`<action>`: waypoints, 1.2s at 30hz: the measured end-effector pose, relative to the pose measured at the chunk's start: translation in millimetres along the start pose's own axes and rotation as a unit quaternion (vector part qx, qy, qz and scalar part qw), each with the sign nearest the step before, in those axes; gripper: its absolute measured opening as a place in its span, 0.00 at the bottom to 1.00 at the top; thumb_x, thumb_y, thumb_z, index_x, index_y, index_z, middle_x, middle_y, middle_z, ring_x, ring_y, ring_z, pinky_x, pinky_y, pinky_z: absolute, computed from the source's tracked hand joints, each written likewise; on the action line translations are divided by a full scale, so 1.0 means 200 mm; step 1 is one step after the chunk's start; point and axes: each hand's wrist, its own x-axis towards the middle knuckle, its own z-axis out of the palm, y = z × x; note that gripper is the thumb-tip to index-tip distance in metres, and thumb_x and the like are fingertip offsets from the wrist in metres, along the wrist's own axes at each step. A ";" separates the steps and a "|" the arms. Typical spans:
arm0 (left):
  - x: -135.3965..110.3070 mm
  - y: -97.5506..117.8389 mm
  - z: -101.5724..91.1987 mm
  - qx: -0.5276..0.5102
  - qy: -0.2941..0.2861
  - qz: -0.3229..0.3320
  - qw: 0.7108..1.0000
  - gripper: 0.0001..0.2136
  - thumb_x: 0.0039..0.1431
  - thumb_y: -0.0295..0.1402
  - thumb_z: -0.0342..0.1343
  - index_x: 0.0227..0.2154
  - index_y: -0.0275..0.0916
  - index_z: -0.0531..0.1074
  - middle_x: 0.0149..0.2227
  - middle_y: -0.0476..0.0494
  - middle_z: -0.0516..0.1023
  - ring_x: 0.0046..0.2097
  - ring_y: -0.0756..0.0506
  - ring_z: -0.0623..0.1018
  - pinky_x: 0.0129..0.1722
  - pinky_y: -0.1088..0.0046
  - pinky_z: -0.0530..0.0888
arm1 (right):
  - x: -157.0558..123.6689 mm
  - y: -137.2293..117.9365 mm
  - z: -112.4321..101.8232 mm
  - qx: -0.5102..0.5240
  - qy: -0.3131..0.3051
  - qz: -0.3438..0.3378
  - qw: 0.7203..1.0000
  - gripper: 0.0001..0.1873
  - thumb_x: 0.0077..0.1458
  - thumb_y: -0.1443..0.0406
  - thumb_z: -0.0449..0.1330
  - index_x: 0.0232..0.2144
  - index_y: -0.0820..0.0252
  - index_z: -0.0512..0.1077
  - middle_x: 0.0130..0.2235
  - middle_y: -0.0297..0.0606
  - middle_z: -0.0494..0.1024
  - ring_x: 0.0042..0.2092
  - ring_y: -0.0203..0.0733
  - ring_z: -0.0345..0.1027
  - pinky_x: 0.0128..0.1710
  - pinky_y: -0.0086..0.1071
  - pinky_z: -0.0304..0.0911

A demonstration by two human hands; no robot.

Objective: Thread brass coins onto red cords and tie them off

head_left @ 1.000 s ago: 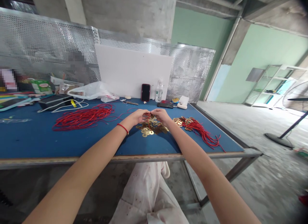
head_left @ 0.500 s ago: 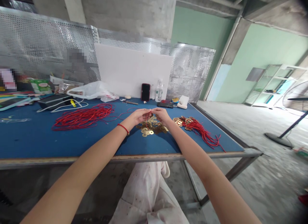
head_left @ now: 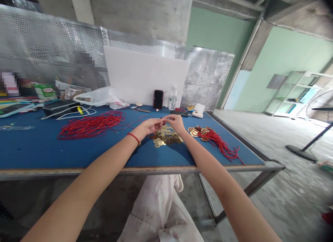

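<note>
My left hand point(head_left: 153, 126) and my right hand point(head_left: 174, 122) meet above a pile of brass-coloured coins with holes point(head_left: 166, 135). Both hands are closed in a pinch on a red cord point(head_left: 163, 122), of which only a small bit shows between the fingertips. Whether a coin is on the cord there, I cannot make out. To the left lies a loose bundle of red cord point(head_left: 91, 125), with a strand running toward my left hand. On the right are coins tied with red cords point(head_left: 205, 132), their tails trailing toward the front edge.
The blue table point(head_left: 78, 155) has a metal front edge. Along its back stand a phone point(head_left: 158, 99), water bottles point(head_left: 172, 98), a white plastic bag point(head_left: 104, 97) and a black box with a white cable point(head_left: 61, 109). A fan point(head_left: 322, 127) stands on the floor at right.
My right hand has lifted slightly and its fingers have bent more at the cord. My left hand stays nearly in place. The view has shifted a little.
</note>
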 end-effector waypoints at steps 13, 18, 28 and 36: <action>0.04 -0.02 -0.02 -0.064 0.073 0.049 0.994 0.03 0.48 0.21 0.62 0.26 0.32 0.73 0.22 0.47 0.75 0.23 0.53 0.74 0.25 0.80 0.71 | -0.06 -0.09 0.03 -0.282 0.050 -0.064 0.956 0.11 0.55 0.60 0.56 0.32 0.57 0.76 0.26 0.32 0.72 0.28 0.35 0.60 0.28 0.28 0.49; 0.07 -0.04 -0.03 -0.036 0.040 0.054 0.997 0.03 0.46 0.21 0.61 0.23 0.32 0.73 0.22 0.46 0.75 0.22 0.53 0.73 0.24 0.79 0.69 | -0.08 -0.11 0.07 -0.326 -0.029 -0.120 0.937 0.08 0.55 0.63 0.56 0.30 0.57 0.74 0.30 0.35 0.73 0.33 0.37 0.63 0.33 0.28 0.52; 0.01 -0.01 0.01 -0.042 0.074 0.083 0.993 0.05 0.44 0.22 0.65 0.25 0.32 0.74 0.25 0.45 0.77 0.27 0.52 0.76 0.31 0.78 0.72 | -0.04 -0.06 0.07 -0.163 0.024 -0.005 0.986 0.11 0.56 0.65 0.50 0.33 0.58 0.73 0.34 0.35 0.76 0.37 0.39 0.67 0.39 0.30 0.59; 0.00 -0.01 0.04 0.022 0.078 0.103 0.991 0.06 0.40 0.23 0.66 0.24 0.32 0.76 0.25 0.43 0.78 0.27 0.50 0.76 0.34 0.75 0.72 | 0.00 0.01 0.11 0.071 -0.065 0.147 0.984 0.15 0.55 0.64 0.46 0.26 0.60 0.71 0.29 0.35 0.75 0.32 0.37 0.69 0.32 0.28 0.62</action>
